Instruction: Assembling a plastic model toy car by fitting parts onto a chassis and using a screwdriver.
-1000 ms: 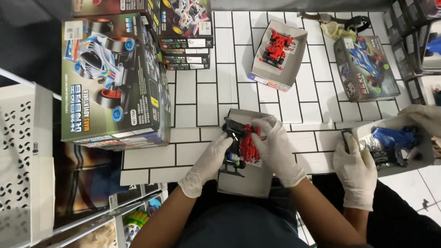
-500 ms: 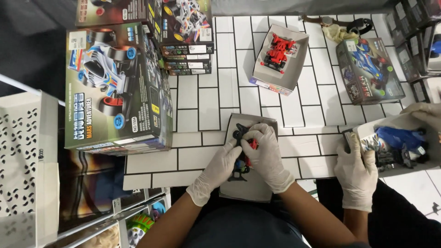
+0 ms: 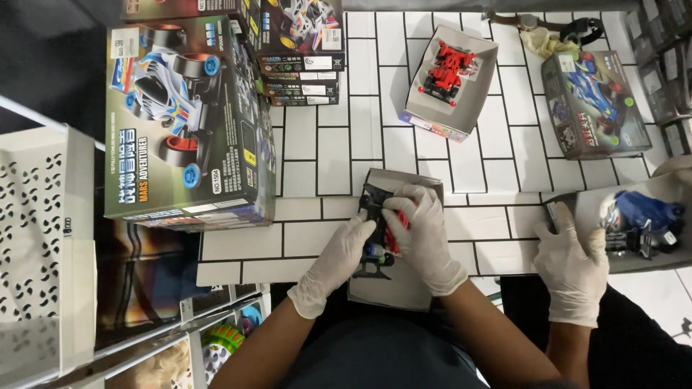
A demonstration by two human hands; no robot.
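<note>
Head view, nearest to me: both my gloved hands meet over a small toy car (image 3: 378,234), black with red parts, held just above a grey open tray (image 3: 393,284) that overhangs the near edge of the white-tiled bench (image 3: 317,155). My left hand (image 3: 344,252) cups the car from the left side, its grip curled around the body. My right hand (image 3: 422,232) lies over the top, its grip pressed down on the car's red part.

Just to the right, a co-worker's gloved hand (image 3: 573,263) rests on the edge of another open box (image 3: 634,256) holding a blue toy car (image 3: 641,216).

Farther left stands a large boxed car kit (image 3: 184,122), with a white perforated crate (image 3: 43,238) beside it off the bench. Beyond my hands, an open box (image 3: 479,101) holds a red toy car (image 3: 447,68). At the far edge sit a stack of smaller kit boxes (image 3: 299,50) and, to the right, a closed box with a blue car picture (image 3: 595,104).
</note>
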